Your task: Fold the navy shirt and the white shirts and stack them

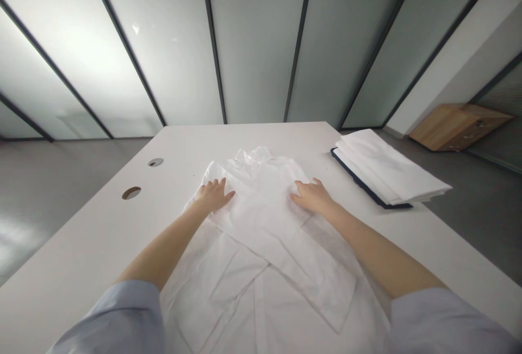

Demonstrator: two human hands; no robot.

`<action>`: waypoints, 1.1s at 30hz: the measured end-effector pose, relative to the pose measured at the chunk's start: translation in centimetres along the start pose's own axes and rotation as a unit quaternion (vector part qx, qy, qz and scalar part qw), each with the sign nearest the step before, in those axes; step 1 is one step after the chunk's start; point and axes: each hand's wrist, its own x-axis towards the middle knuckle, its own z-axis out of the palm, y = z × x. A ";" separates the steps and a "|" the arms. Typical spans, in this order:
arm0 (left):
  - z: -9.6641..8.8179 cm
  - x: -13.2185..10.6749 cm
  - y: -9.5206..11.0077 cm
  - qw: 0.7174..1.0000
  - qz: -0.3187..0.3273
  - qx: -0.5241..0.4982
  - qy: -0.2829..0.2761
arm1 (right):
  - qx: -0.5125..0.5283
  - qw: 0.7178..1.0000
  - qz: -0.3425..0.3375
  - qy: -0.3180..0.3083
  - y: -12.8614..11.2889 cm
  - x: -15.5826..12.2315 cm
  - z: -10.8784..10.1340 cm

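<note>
A white shirt point(265, 234) lies flat on the white table point(81, 245), collar at the far end, with a sleeve folded diagonally across its body. My left hand point(212, 195) rests flat on the shirt's left shoulder area, fingers stretched out. My right hand point(312, 196) presses flat on the right shoulder area, fingers spread. Neither hand holds anything.
A stack of folded white cloths point(387, 169) on a dark base sits at the table's right edge. Two round cable holes point(131, 193) are in the table's left part. A wooden cabinet point(459, 124) stands on the floor at the right. Glass wall panels rise behind.
</note>
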 end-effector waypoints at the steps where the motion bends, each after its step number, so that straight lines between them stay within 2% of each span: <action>1: -0.4 0.6 0.1 1.000 -0.005 -0.005 0.017 | 0.001 1.000 0.005 0.005 -0.1 0.8 -0.7; 4: -0.7 2.9 0.6 0.997 -0.006 -0.019 0.075 | 0.019 0.999 -0.001 0.051 -0.6 3.7 -1.7; 6: -0.1 4.3 0.9 0.998 0.001 -0.025 0.064 | 0.035 0.997 -0.002 0.063 -1.2 5.5 -1.2; 9: 1.3 5.0 1.3 0.999 0.002 -0.034 0.015 | 0.052 0.998 0.014 0.027 -1.8 6.7 0.6; 12: 2.1 4.0 1.3 0.999 0.005 -0.033 -0.005 | 0.059 0.998 0.017 0.012 -1.9 5.9 2.4; 14: 1.9 3.0 1.1 1.000 0.016 -0.023 -0.006 | 0.056 0.998 0.007 0.019 -1.7 4.8 2.9; 17: 0.7 2.1 0.9 0.999 0.043 -0.008 -0.030 | 0.047 0.999 -0.019 0.016 -1.3 3.5 2.2; 19: -0.5 2.5 0.9 0.998 0.044 -0.008 -0.048 | 0.053 0.998 -0.017 -0.001 -1.0 3.8 1.2; 21: -1.4 3.9 1.1 0.999 0.025 -0.023 -0.024 | 0.076 0.997 0.001 0.000 -0.8 5.1 0.3; 23: -1.8 5.8 1.4 0.998 0.007 -0.059 0.028 | 0.106 0.994 0.014 0.036 -0.9 7.1 -0.3; 25: -1.8 7.9 1.9 0.992 -0.002 -0.114 0.056 | 0.130 0.988 0.023 0.075 -1.3 9.1 -0.4; 27: -1.3 9.8 2.3 0.986 -0.015 -0.161 0.051 | 0.149 0.984 0.041 0.086 -1.7 10.7 -0.3; 29: -0.7 11.2 2.6 0.982 -0.030 -0.180 0.040 | 0.168 0.981 0.058 0.071 -2.0 11.8 0.0; 33: 0.3 12.7 2.7 0.966 -0.063 -0.250 0.034 | 0.187 0.979 0.070 0.044 -2.1 13.1 0.6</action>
